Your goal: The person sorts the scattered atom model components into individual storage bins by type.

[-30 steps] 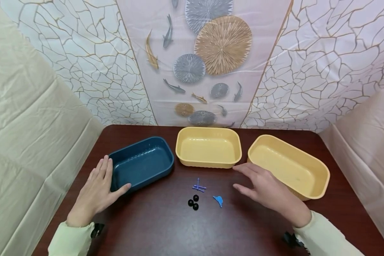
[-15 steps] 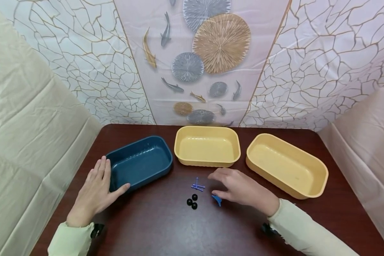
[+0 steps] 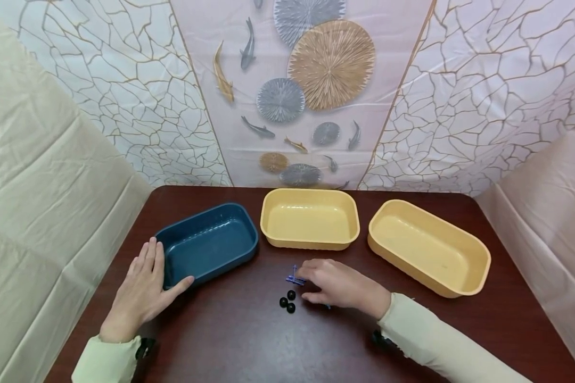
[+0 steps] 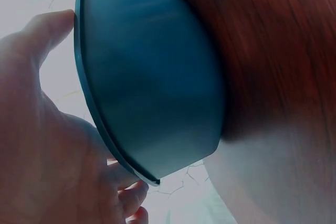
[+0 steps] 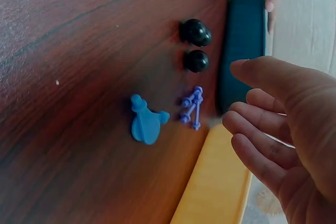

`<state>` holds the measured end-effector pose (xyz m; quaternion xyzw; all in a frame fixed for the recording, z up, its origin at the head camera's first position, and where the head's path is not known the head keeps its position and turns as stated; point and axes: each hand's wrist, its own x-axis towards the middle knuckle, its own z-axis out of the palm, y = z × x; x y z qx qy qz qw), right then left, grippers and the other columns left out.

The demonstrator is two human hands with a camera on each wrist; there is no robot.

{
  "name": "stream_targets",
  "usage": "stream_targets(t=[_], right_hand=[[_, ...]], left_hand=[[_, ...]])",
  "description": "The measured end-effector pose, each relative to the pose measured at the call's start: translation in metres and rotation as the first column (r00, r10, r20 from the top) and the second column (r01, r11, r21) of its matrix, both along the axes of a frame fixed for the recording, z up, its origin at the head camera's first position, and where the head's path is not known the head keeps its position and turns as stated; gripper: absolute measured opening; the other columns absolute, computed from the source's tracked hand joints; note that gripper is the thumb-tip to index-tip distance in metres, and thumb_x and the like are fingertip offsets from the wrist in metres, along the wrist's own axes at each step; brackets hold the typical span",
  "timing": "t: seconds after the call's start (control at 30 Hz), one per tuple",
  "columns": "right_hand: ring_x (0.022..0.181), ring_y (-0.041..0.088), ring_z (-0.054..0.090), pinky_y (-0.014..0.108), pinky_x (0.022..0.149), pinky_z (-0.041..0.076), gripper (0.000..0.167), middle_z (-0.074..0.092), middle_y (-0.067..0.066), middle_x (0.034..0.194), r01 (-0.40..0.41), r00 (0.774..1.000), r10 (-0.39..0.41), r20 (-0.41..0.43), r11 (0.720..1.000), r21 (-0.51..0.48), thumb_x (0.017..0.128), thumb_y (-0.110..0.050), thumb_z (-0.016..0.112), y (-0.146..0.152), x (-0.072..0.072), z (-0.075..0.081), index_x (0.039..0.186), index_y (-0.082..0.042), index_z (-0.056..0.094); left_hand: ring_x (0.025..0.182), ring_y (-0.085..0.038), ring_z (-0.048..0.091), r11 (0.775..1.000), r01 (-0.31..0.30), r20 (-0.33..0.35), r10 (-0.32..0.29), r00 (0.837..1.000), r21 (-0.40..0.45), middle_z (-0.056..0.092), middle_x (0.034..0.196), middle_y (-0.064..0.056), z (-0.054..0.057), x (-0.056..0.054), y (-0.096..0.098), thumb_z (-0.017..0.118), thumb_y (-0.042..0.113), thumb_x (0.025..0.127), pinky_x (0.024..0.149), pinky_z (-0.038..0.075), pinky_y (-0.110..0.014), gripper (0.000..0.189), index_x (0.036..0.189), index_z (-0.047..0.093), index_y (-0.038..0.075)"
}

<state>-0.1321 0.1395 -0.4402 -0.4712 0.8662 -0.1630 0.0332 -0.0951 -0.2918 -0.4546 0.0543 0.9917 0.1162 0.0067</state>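
The crossed purple rods [image 5: 197, 107] on the worktop [image 3: 230, 330] were judged light, stiff and best pinched mid-shaft, the right hand [image 3: 340, 286] held near with fingers [image 5: 257, 136] parted and empty, the left hand [image 3: 141, 290] laid straight-fingered against the blue tray [image 3: 211, 244].

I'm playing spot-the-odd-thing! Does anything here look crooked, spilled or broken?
Nothing looks spilled or broken. But the blue tray and right yellow tray stand slanted, while the middle tray sits straight. The purple sticks point different ways, too.
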Motion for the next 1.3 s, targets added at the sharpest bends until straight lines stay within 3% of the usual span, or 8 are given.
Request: stream_targets(t=[0.4,0.83,1.3], right_hand=[[0.101,0.012,0.071,0.027,0.088,0.061,0.020,0.074,0.002,0.108,-0.053,0.998,0.054,-0.018,0.997,0.058,0.092,-0.017,0.081,-0.017,-0.002,-0.014,0.109,-0.011,0.075],[0.084,0.008,0.064,0.021,0.076,0.057,0.015,0.068,-0.001,0.093,-0.070,0.994,0.076,-0.073,0.993,0.090,0.090,-0.018,0.083,-0.024,-0.004,-0.022,0.100,-0.014,0.073],[0.084,0.007,0.065,0.020,0.075,0.057,0.016,0.066,-0.004,0.094,-0.087,0.989,0.100,-0.112,0.989,0.118,0.089,-0.018,0.083,-0.027,-0.005,-0.029,0.103,-0.015,0.075]], left_hand=[[0.159,-0.055,0.014,1.000,-0.004,-0.011,0.004,1.000,0.012,0.007,0.173,-0.035,-0.007,0.001,-0.001,0.056,0.072,0.096,0.124,0.022,-0.075,0.118,0.164,0.011,-0.013],[0.159,-0.055,0.015,1.000,-0.008,-0.014,0.008,1.000,-0.001,0.009,0.173,-0.034,-0.007,0.000,0.001,0.057,0.072,0.095,0.124,0.023,-0.074,0.118,0.163,0.012,-0.013],[0.157,-0.056,0.018,1.000,-0.015,-0.021,0.015,1.000,-0.024,0.012,0.172,-0.035,-0.007,0.000,0.002,0.058,0.072,0.094,0.124,0.025,-0.074,0.118,0.163,0.014,-0.013]])
